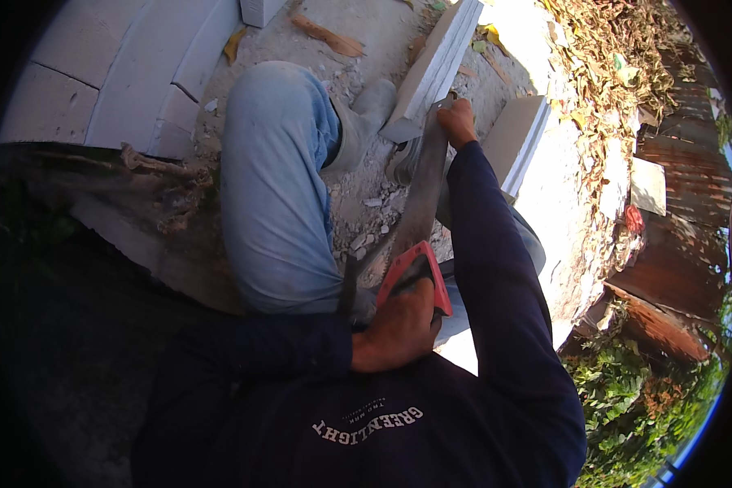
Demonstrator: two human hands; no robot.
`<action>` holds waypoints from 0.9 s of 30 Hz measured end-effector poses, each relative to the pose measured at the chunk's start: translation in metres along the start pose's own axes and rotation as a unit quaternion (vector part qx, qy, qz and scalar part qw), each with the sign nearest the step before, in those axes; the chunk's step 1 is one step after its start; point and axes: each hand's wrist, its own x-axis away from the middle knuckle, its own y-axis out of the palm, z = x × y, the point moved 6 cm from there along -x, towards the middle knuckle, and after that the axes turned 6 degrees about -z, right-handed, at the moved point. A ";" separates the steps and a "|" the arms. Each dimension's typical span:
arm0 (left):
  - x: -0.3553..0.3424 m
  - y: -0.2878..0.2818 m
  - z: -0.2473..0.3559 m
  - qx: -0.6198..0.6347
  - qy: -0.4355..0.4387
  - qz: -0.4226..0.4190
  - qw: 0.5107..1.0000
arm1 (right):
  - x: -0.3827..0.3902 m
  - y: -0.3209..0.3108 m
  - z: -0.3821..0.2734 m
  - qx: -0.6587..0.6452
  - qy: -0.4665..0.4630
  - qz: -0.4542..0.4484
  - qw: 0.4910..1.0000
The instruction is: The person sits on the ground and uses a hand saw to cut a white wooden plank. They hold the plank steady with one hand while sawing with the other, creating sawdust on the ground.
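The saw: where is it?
Head view, right of centre: the saw slants from the left hand on its red handle to the right hand at its tip.

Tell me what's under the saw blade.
Pale rubble and part of what looks like a shoe show past the left edge of the saw blade, between the right hand and left hand. Whatever lies directly beneath the metal is covered.

We look down at our dark-sleeved left forearm (281, 346), folded across in front of the belly (366, 455), with the left hand (398, 327) curled in a grip close to it. Our right arm (500, 252), sleeved alike, stretches nearly straight ahead, so that the right hand (458, 124), also curled, sits well beyond the left.
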 end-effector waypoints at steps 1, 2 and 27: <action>-0.001 0.001 0.001 -0.005 -0.003 -0.006 1.000 | -0.003 -0.001 0.010 -0.045 0.025 -0.008 0.999; -0.001 0.001 0.002 -0.009 -0.010 -0.012 1.000 | -0.003 0.000 0.015 -0.091 0.051 -0.020 0.994; -0.010 0.014 0.002 -0.055 -0.084 -0.114 0.988 | 0.013 0.013 0.037 -0.349 0.097 -0.070 0.929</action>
